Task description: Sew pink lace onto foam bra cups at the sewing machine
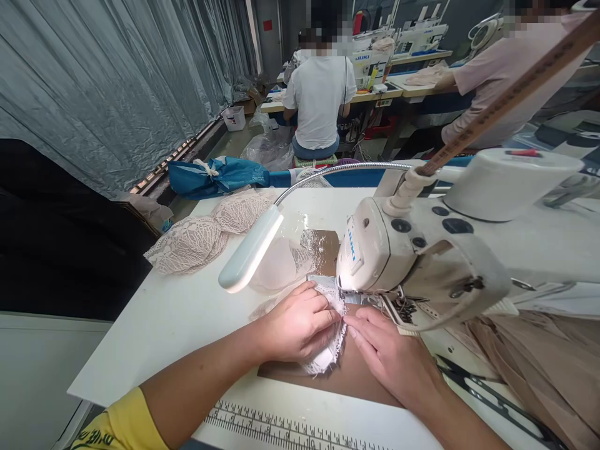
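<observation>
My left hand (300, 322) lies curled on a white lace piece (328, 356), pressing it to the table just in front of the needle of a white sewing machine (412, 262). My right hand (389, 356) rests beside it with fingers stretched flat, fingertips on the lace edge under the machine head. A pale pink padded cup (276, 265) sits behind my left hand, partly hidden by the lamp.
A gooseneck lamp (250, 250) hangs over the work. Several beige lace cups (201, 237) are stacked at the table's far left. Black scissors (492, 394) lie at the right beside beige fabric (539, 362). A ruler strip (281, 428) runs along the front edge. Two people sit at machines behind.
</observation>
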A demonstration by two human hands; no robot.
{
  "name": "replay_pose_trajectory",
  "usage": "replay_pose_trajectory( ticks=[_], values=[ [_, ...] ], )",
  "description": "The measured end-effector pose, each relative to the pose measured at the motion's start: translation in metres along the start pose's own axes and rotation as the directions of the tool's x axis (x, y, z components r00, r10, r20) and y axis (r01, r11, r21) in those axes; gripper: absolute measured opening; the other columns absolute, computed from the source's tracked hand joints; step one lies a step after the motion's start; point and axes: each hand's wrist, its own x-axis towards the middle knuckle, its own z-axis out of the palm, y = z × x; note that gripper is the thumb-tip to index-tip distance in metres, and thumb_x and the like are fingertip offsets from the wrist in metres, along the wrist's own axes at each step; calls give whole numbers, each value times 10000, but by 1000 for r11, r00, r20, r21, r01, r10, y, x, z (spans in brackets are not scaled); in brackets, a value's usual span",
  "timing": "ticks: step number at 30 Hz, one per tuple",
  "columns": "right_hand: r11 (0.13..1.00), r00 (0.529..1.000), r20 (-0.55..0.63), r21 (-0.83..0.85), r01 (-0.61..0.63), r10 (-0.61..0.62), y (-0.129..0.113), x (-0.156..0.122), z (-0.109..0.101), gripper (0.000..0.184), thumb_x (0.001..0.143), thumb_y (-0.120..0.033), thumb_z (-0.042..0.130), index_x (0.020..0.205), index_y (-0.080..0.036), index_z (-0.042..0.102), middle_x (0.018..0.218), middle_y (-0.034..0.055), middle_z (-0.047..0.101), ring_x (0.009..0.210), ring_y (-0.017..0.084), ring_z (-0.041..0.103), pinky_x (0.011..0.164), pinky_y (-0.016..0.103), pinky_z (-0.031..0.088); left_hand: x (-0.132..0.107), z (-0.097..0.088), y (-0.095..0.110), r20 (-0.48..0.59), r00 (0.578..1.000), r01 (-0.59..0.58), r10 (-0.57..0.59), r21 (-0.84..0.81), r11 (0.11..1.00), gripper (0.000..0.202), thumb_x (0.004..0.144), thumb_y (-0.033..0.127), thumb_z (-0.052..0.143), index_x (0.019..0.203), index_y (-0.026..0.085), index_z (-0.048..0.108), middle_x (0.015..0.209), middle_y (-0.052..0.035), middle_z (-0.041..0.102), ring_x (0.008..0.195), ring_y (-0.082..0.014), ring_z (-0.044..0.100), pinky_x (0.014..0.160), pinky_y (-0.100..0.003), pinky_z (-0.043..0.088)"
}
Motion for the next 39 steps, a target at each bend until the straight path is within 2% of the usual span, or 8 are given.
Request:
replay_pose_trajectory(
  ticks=[5,8,11,16,20,28,31,39],
  values=[
    [993,999,2,-103,-51,51,0,5,8,371,956,-324,380,799,-226,702,783,49,700,637,137,626,569,235,445,-2,4,-3,-8,1000,3,-3,-11,1000,263,919,267,426,1046,142,619,822,-66,594,789,-183,535,984,-396,362],
    [985,999,-36,-165,-46,40,-1,6,11,297,945,-306,425,963,-219,708,808,56,705,666,138,625,606,233,444,-2,5,-4,-16,1000,-4,4,-10,1000,239,915,269,420,986,152,616,832,-66,603,802,-184,546,1003,-398,351],
    [992,999,-17,-125,25,-27,-2,7,11,293,939,-250,429,1074,-247,688,846,46,706,716,133,624,671,226,456,-1,5,-4,-14,1000,-14,14,-1,1000,208,909,258,418,904,157,600,825,-65,601,799,-181,541,985,-386,367],
    [991,998,-11,-117,60,-61,-4,9,8,295,924,-176,426,853,-223,708,746,38,675,665,123,591,647,220,432,0,5,-4,0,1000,-7,7,4,1000,185,908,253,434,836,164,579,793,-56,588,763,-174,518,921,-361,398],
    [992,998,-22,-110,60,-62,-4,5,5,309,938,-190,412,832,-228,700,721,24,666,644,115,573,594,214,392,0,5,-5,1,1000,-13,13,15,1000,221,919,249,414,817,157,587,780,-58,586,762,-172,510,922,-358,397],
    [994,995,-4,-44,103,-103,-6,-3,0,283,927,-170,415,997,-206,687,755,17,664,633,120,557,563,243,375,-4,3,-5,-27,998,-49,50,39,998,233,926,256,431,925,154,641,829,-60,606,795,-175,523,1004,-405,347],
    [993,994,-1,-34,109,-110,-6,-3,-2,307,897,-129,422,1053,-181,681,809,33,682,701,131,582,558,244,379,-5,2,-6,-24,998,-53,54,49,997,245,934,257,425,967,156,645,851,-62,620,818,-179,537,1029,-426,324],
    [989,997,10,-127,75,-75,-3,-1,3,392,862,-76,397,1093,-183,695,909,59,704,716,146,594,602,253,425,-5,5,-12,-54,998,-9,16,115,993,228,910,229,458,1024,144,636,837,-58,604,797,-170,543,1060,-438,300]
  ],
)
